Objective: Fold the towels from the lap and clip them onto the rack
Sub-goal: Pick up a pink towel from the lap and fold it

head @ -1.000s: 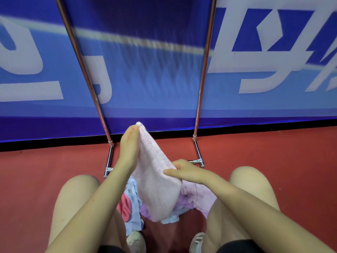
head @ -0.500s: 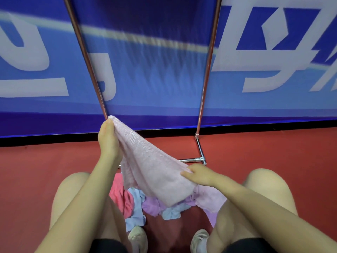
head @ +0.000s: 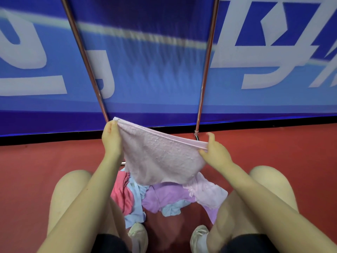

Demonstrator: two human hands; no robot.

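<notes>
Since a moment ago my right hand (head: 215,154) has slid out to the corner; both it and my left hand (head: 111,139) pinch the pink towel (head: 160,159) taut at mid-frame; I should level the corners before folding; other towels (head: 164,198) wait on my lap.

1. Your lap (head: 273,207) carries the loose towels: bare thighs set apart, with the heap sagging in the gap between them.
2. In that heap, a red towel (head: 121,194) lies against your left thigh, a light blue towel (head: 135,207) just beside it, a purple towel (head: 164,196) in the middle, and a pale pink towel (head: 209,194) draped onto your right thigh.
3. The red floor (head: 36,161) below bears the rack's two metal poles (head: 204,73) and your shoes (head: 138,236).
</notes>
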